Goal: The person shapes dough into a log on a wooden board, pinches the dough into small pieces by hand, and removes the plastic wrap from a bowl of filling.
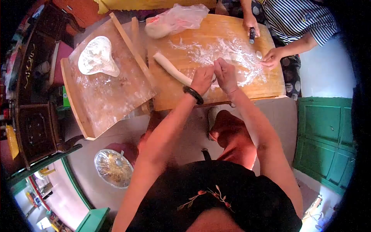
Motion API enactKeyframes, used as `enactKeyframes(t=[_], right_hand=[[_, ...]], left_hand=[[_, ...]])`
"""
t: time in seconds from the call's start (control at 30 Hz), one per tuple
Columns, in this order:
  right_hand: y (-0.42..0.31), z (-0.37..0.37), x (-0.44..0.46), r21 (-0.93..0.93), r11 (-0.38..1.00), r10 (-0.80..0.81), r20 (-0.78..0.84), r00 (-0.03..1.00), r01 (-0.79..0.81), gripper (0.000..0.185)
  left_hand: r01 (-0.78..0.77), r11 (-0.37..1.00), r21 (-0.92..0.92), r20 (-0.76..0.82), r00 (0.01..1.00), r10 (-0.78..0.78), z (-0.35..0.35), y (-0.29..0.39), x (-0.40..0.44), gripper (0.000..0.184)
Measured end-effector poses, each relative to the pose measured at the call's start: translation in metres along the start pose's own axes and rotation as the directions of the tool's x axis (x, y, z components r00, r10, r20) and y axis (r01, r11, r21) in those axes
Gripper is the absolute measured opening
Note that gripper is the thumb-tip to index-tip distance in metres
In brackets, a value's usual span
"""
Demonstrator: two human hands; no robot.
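A long rope of pale dough lies slantwise on the floured wooden board. My left hand, with a dark bangle at the wrist, is closed around the rope's near end. Right beside it, my right hand is closed, its fingers close to the left hand's. Whatever my right fingers hold is hidden between the hands. Loose white flour is spread over the board beyond my hands.
Across the board, a person in a striped shirt holds a dark cylindrical object; their other hand is by a small pale piece. A plastic bag stands at the back. Left, a rimmed board bears a flour-filled scoop-shaped container.
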State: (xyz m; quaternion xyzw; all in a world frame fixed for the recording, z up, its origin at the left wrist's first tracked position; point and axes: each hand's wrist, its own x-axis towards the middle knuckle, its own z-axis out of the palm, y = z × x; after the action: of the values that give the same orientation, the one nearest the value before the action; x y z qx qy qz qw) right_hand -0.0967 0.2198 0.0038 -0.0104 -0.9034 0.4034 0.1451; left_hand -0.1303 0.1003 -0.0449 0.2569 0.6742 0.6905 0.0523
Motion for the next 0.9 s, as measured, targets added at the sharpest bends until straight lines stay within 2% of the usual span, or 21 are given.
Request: enactKeyframes(t=[0.07, 0.13, 0.17, 0.2, 0.23, 0.27, 0.3, 0.33, 0.43, 0.47, 0.57, 0.6, 0.67, 0.7, 0.77, 0.83, 0.87, 0.9], right_hand=[[0.009, -0.006, 0.013, -0.221, 0.975, 0.015, 0.002, 1.000, -0.014, 0.026], [0.057, -0.016, 0.029, -0.452, 0.881, 0.116, -0.079, 0.990, -0.140, 0.023], [0.071, -0.021, 0.033, -0.554, 0.808, 0.157, -0.122, 0.980, -0.198, 0.021], [0.058, -0.028, 0.038, -0.536, 0.796, 0.288, -0.072, 0.955, -0.281, 0.019], [0.068, -0.023, 0.050, -0.468, 0.867, 0.129, -0.125, 0.984, -0.174, 0.022], [0.088, -0.016, 0.046, -0.404, 0.911, 0.006, -0.189, 0.982, -0.083, 0.026], [0.087, -0.017, 0.039, -0.346, 0.938, -0.114, -0.261, 0.959, 0.017, 0.030], [0.083, -0.021, 0.039, -0.078, 0.995, -0.076, -0.280, 0.957, 0.056, 0.037], [0.055, -0.024, 0.031, -0.278, 0.960, -0.117, -0.358, 0.926, 0.014, 0.034], [0.019, -0.024, 0.021, -0.088, 0.986, 0.117, -0.230, 0.966, -0.140, 0.033], [-0.022, -0.012, -0.010, 0.307, 0.947, 0.028, 0.199, 0.980, -0.089, 0.028], [-0.021, -0.009, -0.010, 0.210, 0.976, -0.097, 0.200, 0.975, 0.054, 0.027], [-0.017, -0.003, -0.007, 0.014, 0.940, -0.334, 0.238, 0.912, 0.341, 0.024], [-0.018, -0.001, -0.007, -0.006, 0.931, -0.354, 0.219, 0.909, 0.364, 0.023], [-0.018, 0.000, -0.005, -0.049, 0.911, -0.396, 0.177, 0.901, 0.410, 0.019], [-0.010, -0.001, -0.006, 0.001, 0.988, -0.152, 0.220, 0.964, 0.155, 0.018], [-0.006, 0.000, -0.008, 0.023, 1.000, -0.024, 0.249, 0.968, 0.019, 0.018], [-0.003, 0.003, -0.009, 0.076, 0.996, -0.053, 0.214, 0.975, 0.038, 0.014]], left_hand=[[0.197, 0.980, 0.026, 0.026, 0.980, -0.197, -0.007, 0.030, 0.004, 0.046], [0.000, 0.986, 0.165, 0.123, 0.992, -0.021, -0.005, 0.029, 0.005, 0.024], [0.032, 0.985, 0.167, 0.089, 0.995, -0.047, -0.007, 0.024, 0.008, 0.028], [0.064, 0.984, 0.167, 0.053, 0.996, -0.074, -0.011, 0.026, 0.011, 0.033], [0.096, 0.982, 0.165, 0.018, 0.995, -0.100, -0.014, 0.026, 0.014, 0.038], [0.344, 0.935, -0.089, -0.020, 0.938, -0.347, -0.011, 0.025, 0.010, 0.044], [0.543, 0.770, -0.335, 0.004, 0.818, -0.575, -0.008, 0.032, 0.005, 0.051], [0.553, 0.762, -0.337, 0.038, 0.817, -0.575, -0.010, 0.026, 0.009, 0.054], [0.600, 0.626, -0.498, 0.118, 0.762, -0.637, -0.010, 0.027, 0.013, 0.058], [0.616, 0.620, -0.486, 0.156, 0.759, -0.632, -0.011, 0.025, 0.014, 0.063], [0.678, 0.539, -0.500, 0.308, 0.721, -0.621, -0.013, 0.023, 0.015, 0.073], [0.670, 0.468, -0.576, 0.299, 0.706, -0.642, -0.005, 0.027, 0.017, 0.079], [0.697, 0.419, -0.582, 0.298, 0.663, -0.687, -0.010, 0.034, 0.015, 0.079], [0.708, 0.392, -0.587, 0.297, 0.639, -0.710, -0.013, 0.038, 0.014, 0.079], [0.688, 0.483, -0.541, 0.336, 0.704, -0.626, -0.019, 0.029, 0.011, 0.071], [0.705, 0.629, -0.327, 0.459, 0.700, -0.547, -0.030, 0.022, 0.008, 0.062], [0.671, 0.663, -0.331, 0.427, 0.734, -0.529, -0.026, 0.020, 0.005, 0.056], [0.636, 0.696, -0.333, 0.395, 0.764, -0.509, -0.019, 0.024, 0.004, 0.051]])
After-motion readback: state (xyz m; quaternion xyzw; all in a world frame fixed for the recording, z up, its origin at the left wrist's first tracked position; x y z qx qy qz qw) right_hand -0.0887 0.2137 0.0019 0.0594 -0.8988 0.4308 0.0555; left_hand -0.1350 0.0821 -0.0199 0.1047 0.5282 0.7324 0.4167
